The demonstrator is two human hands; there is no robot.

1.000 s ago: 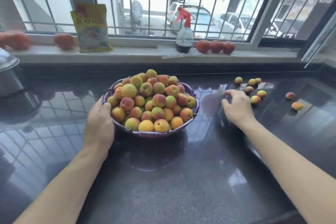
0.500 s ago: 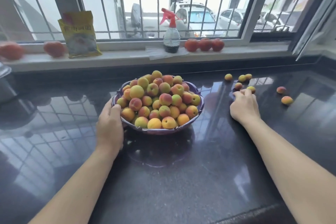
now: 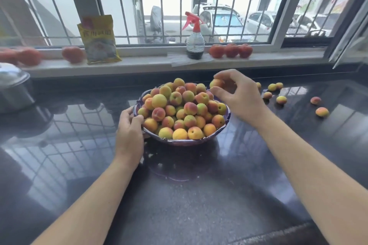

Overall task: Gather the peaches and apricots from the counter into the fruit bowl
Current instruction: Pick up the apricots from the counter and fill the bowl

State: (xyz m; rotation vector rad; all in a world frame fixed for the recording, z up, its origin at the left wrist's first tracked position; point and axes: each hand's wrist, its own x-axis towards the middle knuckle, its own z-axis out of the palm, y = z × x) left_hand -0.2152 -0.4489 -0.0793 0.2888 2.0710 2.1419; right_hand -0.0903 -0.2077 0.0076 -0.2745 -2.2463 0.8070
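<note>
Right hand [image 3: 242, 98] pinches one apricot [image 3: 216, 83] at fingertips, above fruit bowl [image 3: 187, 141] rim at 2 o'clock | left hand [image 3: 130, 131] grips rim at 9 o'clock | fruit likely light, soft, bruisable: hold round its middle, gently | loose fruit [image 3: 281, 99] at 3 o'clock on counter [image 3: 199, 205]

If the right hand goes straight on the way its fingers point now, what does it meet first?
Probably the heaped fruit at the far right of the fruit bowl. The right hand, pinching an apricot, points left toward it; depth is uncertain.

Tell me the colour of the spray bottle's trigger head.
Red, on the spray bottle standing on the windowsill; the head view shows it.
</note>
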